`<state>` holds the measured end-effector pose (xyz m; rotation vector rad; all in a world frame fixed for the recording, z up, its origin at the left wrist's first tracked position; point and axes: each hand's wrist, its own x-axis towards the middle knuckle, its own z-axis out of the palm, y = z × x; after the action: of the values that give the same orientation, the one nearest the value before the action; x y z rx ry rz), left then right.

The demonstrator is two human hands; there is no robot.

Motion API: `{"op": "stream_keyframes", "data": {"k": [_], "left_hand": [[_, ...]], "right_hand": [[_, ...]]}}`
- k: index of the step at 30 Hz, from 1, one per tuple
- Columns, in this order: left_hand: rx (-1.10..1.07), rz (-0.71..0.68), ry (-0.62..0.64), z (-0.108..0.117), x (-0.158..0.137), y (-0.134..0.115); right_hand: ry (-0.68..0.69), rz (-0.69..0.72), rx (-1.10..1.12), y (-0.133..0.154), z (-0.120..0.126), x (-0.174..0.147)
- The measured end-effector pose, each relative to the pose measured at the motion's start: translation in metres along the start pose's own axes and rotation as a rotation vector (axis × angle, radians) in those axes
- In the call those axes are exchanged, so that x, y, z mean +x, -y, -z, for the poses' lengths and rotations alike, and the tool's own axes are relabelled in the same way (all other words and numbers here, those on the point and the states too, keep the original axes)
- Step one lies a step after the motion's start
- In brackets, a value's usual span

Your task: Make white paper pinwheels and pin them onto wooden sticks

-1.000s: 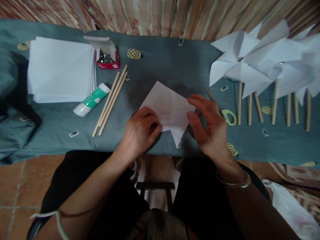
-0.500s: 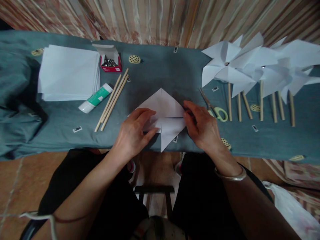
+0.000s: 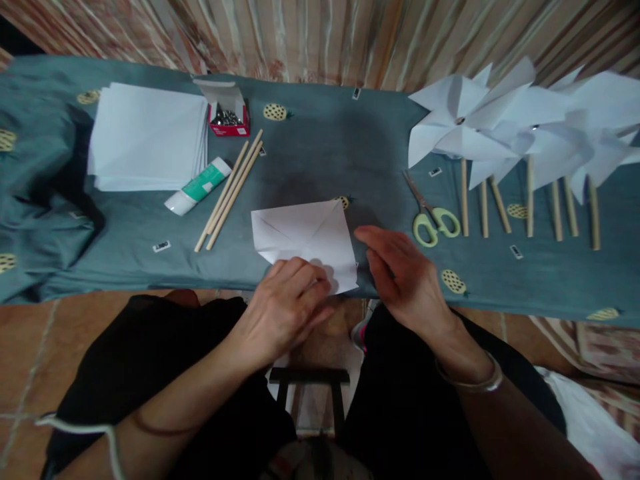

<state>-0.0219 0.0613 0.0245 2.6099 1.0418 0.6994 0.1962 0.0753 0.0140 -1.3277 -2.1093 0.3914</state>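
Note:
A white sheet of paper with diagonal creases lies at the front edge of the cloth-covered table, its near side partly hidden by fingers. My left hand grips that near side, fingers bent over the top and thumb lower down. To the right of the sheet, my right hand hovers just apart from it, holding nothing, index finger stretched towards the paper and the other fingers loosely bent. Green-handled scissors lie beyond my right hand.
At the left are a paper stack, a red box of metal pins, a green-and-white tube and wooden sticks. Several white paper pinwheels on sticks lie at the right. A curtain hangs behind the table.
The paper has turned from a diamond position to one with its edges roughly straight to me. My left hand has moved nearer my body; my right hand has come off the paper.

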Motion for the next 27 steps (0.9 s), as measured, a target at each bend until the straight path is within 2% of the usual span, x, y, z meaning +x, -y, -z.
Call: {"op": "stream_keyframes", "data": {"k": [2,6,9,14,18,27], "left_hand": [[0.041,0.017,0.042,-0.003,-0.003,0.0],[0.034,0.012,0.049,-0.001,-0.007,0.006],[0.025,0.014,0.017,0.003,-0.011,0.009],[0.013,0.118,-0.057,0.006,-0.018,0.014],[-0.052,0.206,-0.056,0.009,-0.019,0.017],[-0.063,0.296,-0.078,0.009,-0.018,0.022]], "right_hand": [[0.073,0.044,0.025,0.001,-0.003,0.001],[0.174,0.09,0.026,0.003,-0.008,0.002],[0.184,0.105,0.016,0.001,-0.01,0.002],[0.204,0.126,0.021,0.004,-0.011,0.003],[0.167,0.119,0.087,0.012,-0.016,0.005],[0.019,0.031,0.178,0.025,-0.033,0.013]]}}
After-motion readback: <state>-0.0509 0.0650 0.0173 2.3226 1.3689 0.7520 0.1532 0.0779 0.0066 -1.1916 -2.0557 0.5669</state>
